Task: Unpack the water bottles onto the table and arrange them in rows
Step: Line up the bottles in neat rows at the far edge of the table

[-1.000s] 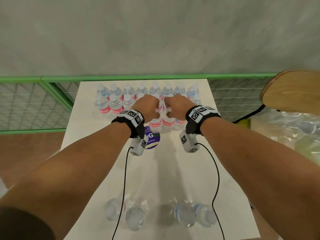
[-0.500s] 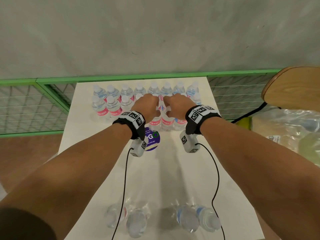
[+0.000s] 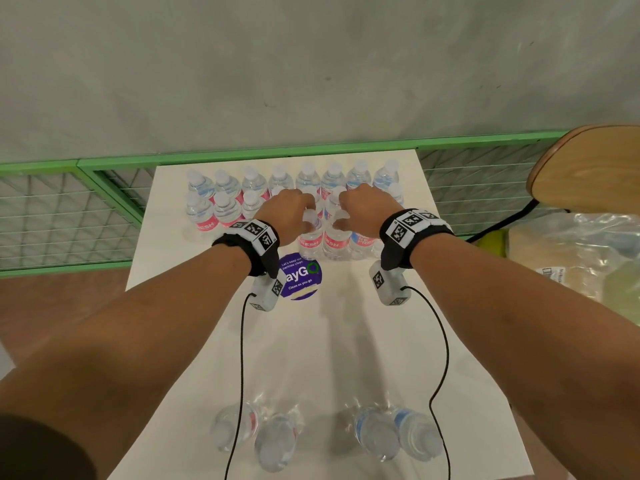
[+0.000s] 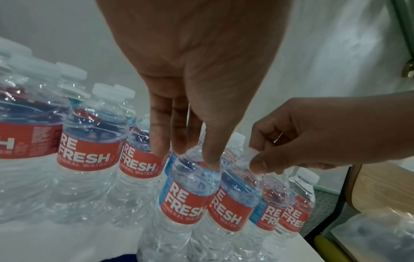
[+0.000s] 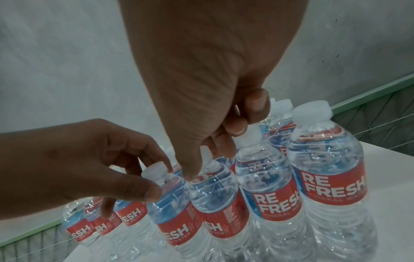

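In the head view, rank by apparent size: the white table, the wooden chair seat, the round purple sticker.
1. White table, largest.
2. Wooden chair seat, partly cut off by the frame edge, so its full extent is unsure.
3. Round purple sticker, smallest, partly hidden by the left wrist.

Grey wall, green mesh fence, wooden chair

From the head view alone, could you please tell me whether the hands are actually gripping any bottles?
Observer: Yes. The right wrist view shows the left hand pinching one bottle by its cap.
Operator: And the right hand?
Observer: The left wrist view shows the right hand pinching the neighbouring bottle by its cap.
Operator: Do those two touch?
Observer: Yes, in the left wrist view their labels press together.
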`<state>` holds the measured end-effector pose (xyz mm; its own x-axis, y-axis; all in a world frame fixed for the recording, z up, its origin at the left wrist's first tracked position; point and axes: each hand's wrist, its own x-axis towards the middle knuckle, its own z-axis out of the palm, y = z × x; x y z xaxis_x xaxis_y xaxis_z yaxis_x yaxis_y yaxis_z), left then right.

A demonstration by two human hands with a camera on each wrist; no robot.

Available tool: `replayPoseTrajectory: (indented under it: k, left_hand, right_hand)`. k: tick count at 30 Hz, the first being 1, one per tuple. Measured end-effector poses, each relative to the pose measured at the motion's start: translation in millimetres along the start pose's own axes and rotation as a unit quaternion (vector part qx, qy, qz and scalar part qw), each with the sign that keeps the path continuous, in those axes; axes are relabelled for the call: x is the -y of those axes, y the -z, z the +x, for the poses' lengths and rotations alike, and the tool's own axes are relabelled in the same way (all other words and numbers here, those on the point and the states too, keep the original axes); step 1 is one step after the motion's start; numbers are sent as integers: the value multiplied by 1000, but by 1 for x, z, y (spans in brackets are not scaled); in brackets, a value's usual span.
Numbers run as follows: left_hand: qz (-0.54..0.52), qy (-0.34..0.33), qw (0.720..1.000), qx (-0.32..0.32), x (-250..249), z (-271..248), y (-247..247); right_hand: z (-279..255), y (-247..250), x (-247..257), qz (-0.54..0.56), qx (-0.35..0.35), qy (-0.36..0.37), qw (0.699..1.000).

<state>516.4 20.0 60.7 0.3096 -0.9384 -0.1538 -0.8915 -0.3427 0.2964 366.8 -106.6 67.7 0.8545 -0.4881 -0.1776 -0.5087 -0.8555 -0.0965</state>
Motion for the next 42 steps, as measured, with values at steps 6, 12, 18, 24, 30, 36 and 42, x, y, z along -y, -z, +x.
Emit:
replayPoseTrajectory:
  k: [6,12,18,24,30,36,42]
  left_hand:
    - [-4,13,1000,-5,-4,3,0]
    - [-14,12,1000,-17,-3,1,-2]
    - [-24,14,999,-21,-3,-3,-3]
    - [-30,20,999,-24,-1,-4,-3]
    - [-36,17,999,-22,0,-4,-4]
    - [-30,12,999,-26,1,-4,-7]
    - [-42,21,999,-13,3,-11,-1]
  right_hand:
    - [1,5,2,22,4,17,1000]
    - [2,7,3,29,19,18,999]
    - [4,9,7,16,18,27,999]
    - [2,8,7,19,20,14,1000]
    - [-1,6,8,25,16,5,1000]
    - [-1,6,8,32,14,-4,999]
    - [-5,6,5,56,12,-6,998]
